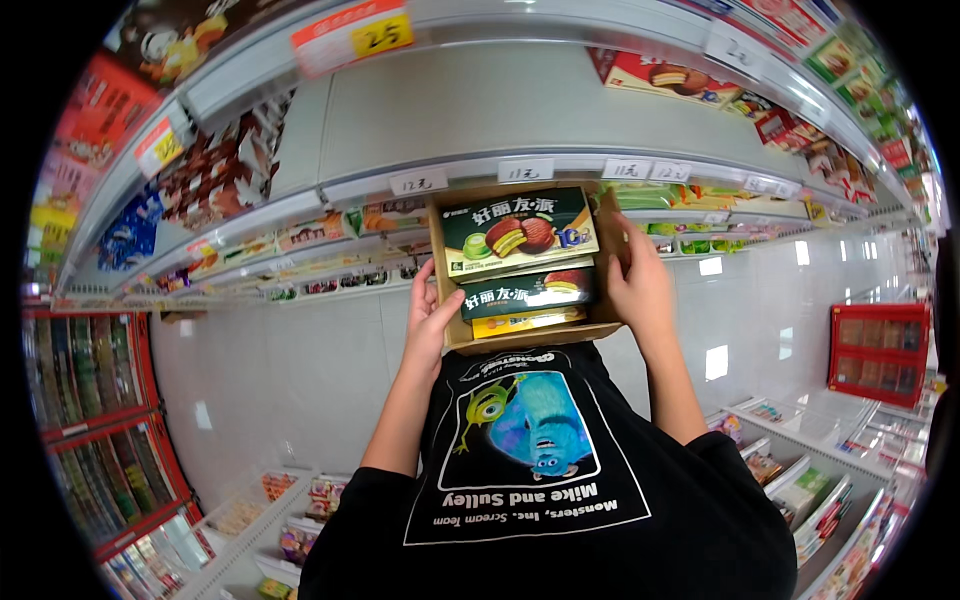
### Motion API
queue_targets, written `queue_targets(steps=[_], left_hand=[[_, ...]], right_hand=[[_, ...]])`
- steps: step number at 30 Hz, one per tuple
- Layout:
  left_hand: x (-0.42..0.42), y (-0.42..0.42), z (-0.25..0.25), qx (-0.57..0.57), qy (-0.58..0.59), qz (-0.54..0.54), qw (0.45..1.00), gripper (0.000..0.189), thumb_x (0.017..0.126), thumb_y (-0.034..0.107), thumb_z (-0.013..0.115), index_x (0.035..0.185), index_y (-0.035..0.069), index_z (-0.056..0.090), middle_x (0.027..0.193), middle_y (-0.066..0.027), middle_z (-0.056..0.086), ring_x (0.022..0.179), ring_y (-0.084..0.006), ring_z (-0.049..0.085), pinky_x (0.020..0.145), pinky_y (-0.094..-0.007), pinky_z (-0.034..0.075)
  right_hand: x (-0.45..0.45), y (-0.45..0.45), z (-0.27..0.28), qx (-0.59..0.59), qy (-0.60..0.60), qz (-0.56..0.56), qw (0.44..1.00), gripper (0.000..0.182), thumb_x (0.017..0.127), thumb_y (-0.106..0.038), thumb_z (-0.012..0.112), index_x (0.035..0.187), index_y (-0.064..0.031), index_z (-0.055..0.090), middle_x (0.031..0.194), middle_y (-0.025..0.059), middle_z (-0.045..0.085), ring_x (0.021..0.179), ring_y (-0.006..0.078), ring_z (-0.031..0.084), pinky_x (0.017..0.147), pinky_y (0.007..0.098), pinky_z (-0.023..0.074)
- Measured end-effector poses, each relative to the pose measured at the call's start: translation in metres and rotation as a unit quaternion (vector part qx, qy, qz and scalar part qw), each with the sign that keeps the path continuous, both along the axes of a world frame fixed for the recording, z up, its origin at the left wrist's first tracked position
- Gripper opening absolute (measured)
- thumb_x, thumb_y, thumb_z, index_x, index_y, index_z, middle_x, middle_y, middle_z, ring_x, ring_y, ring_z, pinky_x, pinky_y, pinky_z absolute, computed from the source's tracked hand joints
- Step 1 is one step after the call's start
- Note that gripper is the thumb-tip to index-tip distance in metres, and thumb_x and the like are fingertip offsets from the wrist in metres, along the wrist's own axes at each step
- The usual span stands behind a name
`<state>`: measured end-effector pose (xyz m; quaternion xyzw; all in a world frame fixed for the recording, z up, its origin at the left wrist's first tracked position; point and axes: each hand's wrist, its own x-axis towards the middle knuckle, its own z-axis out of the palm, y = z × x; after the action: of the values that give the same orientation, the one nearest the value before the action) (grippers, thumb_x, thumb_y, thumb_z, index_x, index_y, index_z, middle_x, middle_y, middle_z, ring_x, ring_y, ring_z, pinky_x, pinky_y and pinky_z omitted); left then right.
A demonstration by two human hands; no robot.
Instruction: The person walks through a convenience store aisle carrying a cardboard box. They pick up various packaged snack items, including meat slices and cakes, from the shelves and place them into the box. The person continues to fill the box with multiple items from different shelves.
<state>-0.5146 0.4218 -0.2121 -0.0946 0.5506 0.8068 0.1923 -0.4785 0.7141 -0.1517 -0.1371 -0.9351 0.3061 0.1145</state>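
Against the front of my body I hold an open cardboard carton [534, 341] with both hands. My left hand [430, 315] grips its left side, the thumb lying along the rim. On the opposite wall rests my right hand [639, 279], its fingers partly hidden behind the cardboard. Inside lies a dark green box of chocolate-coated pies [517, 232], uppermost and toward the shelf. Nearer me sits a second dark green pie box [499, 298], and beside it shows part of a yellow box [525, 322]. Whatever lies beneath them is hidden.
A metal store shelf [480, 112] with price tags stands before me. It carries a red pie box [667, 79] at right and brown-wrapped snacks [225, 161] at left. Behind me are snack bins [806, 487]. Red-framed display racks [879, 352] stand on the glossy floor [300, 360].
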Motion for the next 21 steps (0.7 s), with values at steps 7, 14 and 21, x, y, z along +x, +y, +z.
queue_targets(steps=[7, 14, 21], left_hand=[[-0.015, -0.006, 0.000, -0.068, 0.044, -0.075, 0.994, 0.067, 0.086, -0.006, 0.048, 0.151, -0.002, 0.036, 0.132, -0.0084, 0.061, 0.113, -0.0142, 0.061, 0.096, -0.0261, 0.047], [0.014, -0.009, 0.003, -0.095, 0.058, -0.042, 0.993, 0.072, 0.085, -0.009, 0.046, 0.154, -0.003, 0.029, 0.116, -0.0098, 0.066, 0.090, -0.0080, 0.062, 0.075, -0.0202, 0.049], [0.051, 0.011, 0.014, -0.049, 0.080, 0.014, 0.996, 0.076, 0.083, -0.012, 0.045, 0.155, -0.004, 0.025, 0.126, -0.0149, 0.063, 0.102, -0.0126, 0.064, 0.086, -0.0223, 0.048]], right_hand=[[0.006, 0.006, -0.012, -0.058, -0.096, -0.022, 0.993, 0.036, 0.090, -0.014, 0.058, 0.125, -0.0049, 0.058, 0.086, 0.0263, 0.067, 0.085, 0.0445, 0.065, 0.077, 0.0520, 0.0518], [0.034, 0.013, 0.003, -0.019, -0.111, 0.058, 0.992, 0.031, 0.092, -0.020, 0.054, 0.116, -0.0023, 0.063, 0.081, 0.0279, 0.066, 0.077, 0.0465, 0.063, 0.072, 0.0560, 0.0503], [0.080, 0.025, 0.004, -0.109, -0.058, 0.058, 0.991, 0.041, 0.095, -0.019, 0.055, 0.133, -0.0046, 0.058, 0.081, 0.0257, 0.065, 0.075, 0.0440, 0.064, 0.067, 0.0495, 0.0505]])
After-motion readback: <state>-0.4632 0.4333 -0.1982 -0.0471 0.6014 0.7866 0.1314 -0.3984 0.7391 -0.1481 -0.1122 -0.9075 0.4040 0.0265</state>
